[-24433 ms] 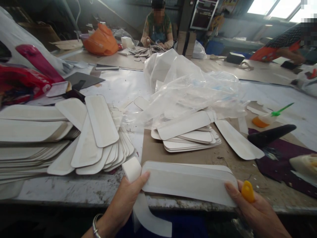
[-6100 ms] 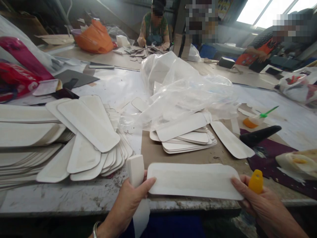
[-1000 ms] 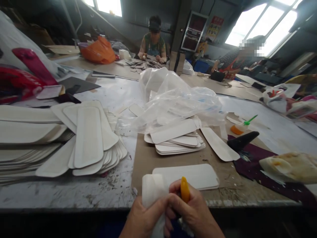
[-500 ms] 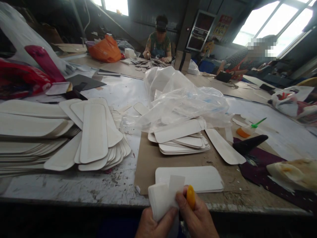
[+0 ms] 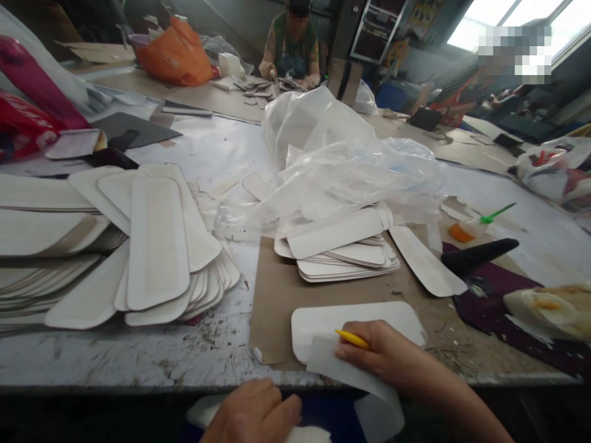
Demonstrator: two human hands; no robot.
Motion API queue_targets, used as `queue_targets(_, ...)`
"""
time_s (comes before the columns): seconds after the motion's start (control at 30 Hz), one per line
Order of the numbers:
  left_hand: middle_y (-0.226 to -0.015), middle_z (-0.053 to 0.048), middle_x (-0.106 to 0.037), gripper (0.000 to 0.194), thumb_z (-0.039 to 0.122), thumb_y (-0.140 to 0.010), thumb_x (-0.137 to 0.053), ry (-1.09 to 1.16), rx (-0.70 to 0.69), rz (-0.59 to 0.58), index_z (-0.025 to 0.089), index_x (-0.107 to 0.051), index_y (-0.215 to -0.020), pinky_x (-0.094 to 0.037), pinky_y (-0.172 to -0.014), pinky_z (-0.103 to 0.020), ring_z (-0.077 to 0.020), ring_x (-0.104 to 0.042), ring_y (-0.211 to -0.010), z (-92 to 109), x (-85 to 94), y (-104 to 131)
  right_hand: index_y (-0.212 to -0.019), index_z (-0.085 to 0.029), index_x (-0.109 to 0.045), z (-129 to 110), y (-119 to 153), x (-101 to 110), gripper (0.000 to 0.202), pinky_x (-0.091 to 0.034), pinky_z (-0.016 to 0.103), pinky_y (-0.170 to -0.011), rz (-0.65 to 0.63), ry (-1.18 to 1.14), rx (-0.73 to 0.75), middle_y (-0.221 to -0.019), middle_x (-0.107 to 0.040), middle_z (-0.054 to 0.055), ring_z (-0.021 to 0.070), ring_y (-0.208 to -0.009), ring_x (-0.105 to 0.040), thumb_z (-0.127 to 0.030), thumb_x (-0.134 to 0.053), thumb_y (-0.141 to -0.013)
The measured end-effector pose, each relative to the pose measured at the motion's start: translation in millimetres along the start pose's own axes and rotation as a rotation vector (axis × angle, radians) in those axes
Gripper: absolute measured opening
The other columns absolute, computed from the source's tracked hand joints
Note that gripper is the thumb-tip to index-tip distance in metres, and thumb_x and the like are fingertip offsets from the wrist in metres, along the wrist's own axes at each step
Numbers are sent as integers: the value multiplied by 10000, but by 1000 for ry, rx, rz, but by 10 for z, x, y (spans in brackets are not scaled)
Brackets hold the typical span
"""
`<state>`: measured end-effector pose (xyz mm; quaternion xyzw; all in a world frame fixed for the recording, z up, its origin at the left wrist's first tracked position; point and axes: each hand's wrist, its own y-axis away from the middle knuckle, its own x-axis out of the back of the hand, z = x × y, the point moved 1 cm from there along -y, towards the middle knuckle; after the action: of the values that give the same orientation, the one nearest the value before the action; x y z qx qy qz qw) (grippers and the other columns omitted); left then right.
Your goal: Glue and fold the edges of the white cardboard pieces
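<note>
My right hand (image 5: 376, 354) is closed around a yellow pointed tool (image 5: 353, 339) and pinches a thin white strip (image 5: 332, 357). One end of the strip lies over the near edge of a white rounded panel (image 5: 314, 323); its other end curls down past the table edge. Below the table edge, my left hand (image 5: 253, 409) is curled over a stack of white strips (image 5: 203, 407), which shows on both sides of it. The hand hides most of that stack. Brown board (image 5: 270, 307) lies under the panel.
Rounded white panels (image 5: 159, 246) are piled at left, with another stack (image 5: 341, 271) behind the single panel. Clear plastic (image 5: 332, 166) covers that stack's back. At right are a green-tipped bottle (image 5: 466, 229), a black pointed object (image 5: 480, 255) and purple cloth (image 5: 503, 314). Two people work across the table.
My hands have parted. The right one has carried a strip and the yellow tool forward onto the panel; the left one has dropped lower left with the stack. The view has tilted down.
</note>
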<state>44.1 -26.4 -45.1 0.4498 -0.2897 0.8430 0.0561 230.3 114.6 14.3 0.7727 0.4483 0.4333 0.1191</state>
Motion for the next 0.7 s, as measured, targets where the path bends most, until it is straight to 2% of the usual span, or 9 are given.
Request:
queue_targets(0.13, -706, -45, -586, 222, 85, -896, -370, -20, 19, 21, 134, -584, -865, -488, -606, -226, -148, -564, -664, -78, 158, -77, -670, -177, -551, -163, -232, 107, 258, -270, 219, -522, -46, 146, -15, -608, -532, -26, 112, -567, -455, -393, -537, -809)
queue_targets(0.27, -1014, -96, -639, 226, 125, -913, -373, -133, 7, 116, 139, -599, -925, -506, -837, -306, -211, -579, -970, -137, 86, -19, -713, -181, -611, -210, -385, 118, 193, -274, 230, -531, -59, 300, -11, -652, -617, 13, 134, -584, -518, -333, -546, -813)
queue_targets(0.43, -1116, -85, -617, 309, 132, -918, -313, -134, -55, 200, 138, -610, -836, -493, -886, -296, -210, -538, -1057, -247, -50, -16, -779, -185, -643, -208, -452, 92, 179, -298, 238, -556, -59, 403, 0, -731, -669, 53, 179, -676, -582, -321, -536, -823)
queue_targets(0.7, -1213, -86, -572, 308, 116, -900, -308, -119, -69, 126, 114, -614, -933, -491, -914, -311, -226, -497, -1118, -276, -90, -84, -845, -190, -658, -238, -442, 88, 207, -311, 247, -570, -85, 469, -23, -773, -683, 65, 204, -720, -609, -340, -515, -838)
